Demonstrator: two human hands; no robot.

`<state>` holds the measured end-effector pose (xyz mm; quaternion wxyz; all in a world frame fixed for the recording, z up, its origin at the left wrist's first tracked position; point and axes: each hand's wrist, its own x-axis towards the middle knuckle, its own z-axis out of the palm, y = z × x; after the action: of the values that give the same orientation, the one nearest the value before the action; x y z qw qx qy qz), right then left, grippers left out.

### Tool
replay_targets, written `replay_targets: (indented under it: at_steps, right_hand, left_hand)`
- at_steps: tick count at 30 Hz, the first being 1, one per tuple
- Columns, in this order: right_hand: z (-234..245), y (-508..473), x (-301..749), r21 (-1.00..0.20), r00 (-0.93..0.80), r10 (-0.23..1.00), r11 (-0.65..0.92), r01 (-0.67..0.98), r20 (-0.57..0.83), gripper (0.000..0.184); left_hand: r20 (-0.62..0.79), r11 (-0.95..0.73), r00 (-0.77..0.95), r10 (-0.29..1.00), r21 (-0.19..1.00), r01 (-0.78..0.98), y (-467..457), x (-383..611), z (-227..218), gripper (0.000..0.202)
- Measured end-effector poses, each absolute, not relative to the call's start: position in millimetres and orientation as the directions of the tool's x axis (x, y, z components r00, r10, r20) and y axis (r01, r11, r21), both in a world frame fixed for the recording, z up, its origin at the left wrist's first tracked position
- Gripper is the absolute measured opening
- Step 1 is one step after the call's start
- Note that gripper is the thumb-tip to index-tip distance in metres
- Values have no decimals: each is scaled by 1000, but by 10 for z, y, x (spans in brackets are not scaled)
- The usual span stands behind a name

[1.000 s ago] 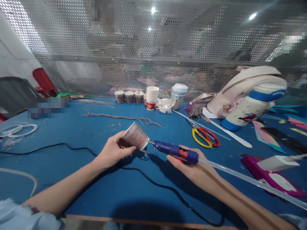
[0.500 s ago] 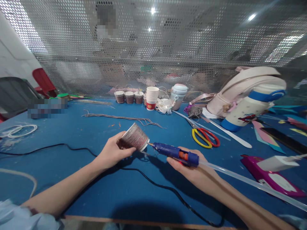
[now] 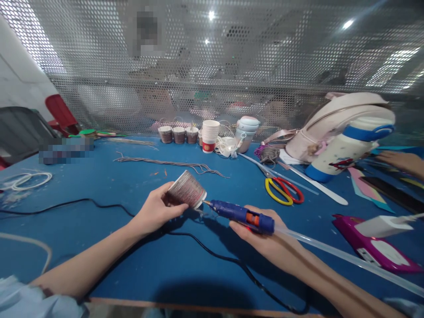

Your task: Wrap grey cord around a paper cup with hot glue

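My left hand (image 3: 155, 211) grips a small paper cup wrapped in grey cord (image 3: 186, 190), tilted on its side above the blue table (image 3: 132, 265). My right hand (image 3: 261, 236) is closed round a blue hot glue gun (image 3: 241, 214), and the gun's metal tip touches the cup's lower rim. A clear glue stick (image 3: 338, 256) trails out of the gun's back toward the right. The gun's black cable (image 3: 225, 260) runs across the table under both hands.
Yellow and red scissors (image 3: 284, 190) lie right of centre. At the back stand several wrapped cups (image 3: 179, 134), a stack of paper cups (image 3: 210, 134), a bottle (image 3: 344, 148) and a pink bag (image 3: 324, 128). Grey cord strands (image 3: 172, 163) lie mid-table. Another person's hand (image 3: 400, 161) reaches in at far right.
The glue gun and my right hand shifted slightly left and down along the cup's rim. Another person's hand has come into view at the far right edge.
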<state>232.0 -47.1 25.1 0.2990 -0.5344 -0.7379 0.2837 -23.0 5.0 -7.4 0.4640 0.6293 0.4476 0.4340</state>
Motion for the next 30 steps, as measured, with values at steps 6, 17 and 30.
replay_targets:
  at_steps: [6,17,30]
  right_hand:
    - [300,-503,2287,-760,-303,949,261,595,89,30]
    - [193,-146,2549,-816,-118,993,42,576,-32,47]
    - [102,-9,2717,-576,-50,997,73,815,55,46]
  left_hand:
    - [102,-134,172,980,973,187,53,-180,-16,31]
    - [46,-51,25,999,952,301,101,-179,16,27]
    - [48,-51,19,999,955,293,70,-207,28,26]
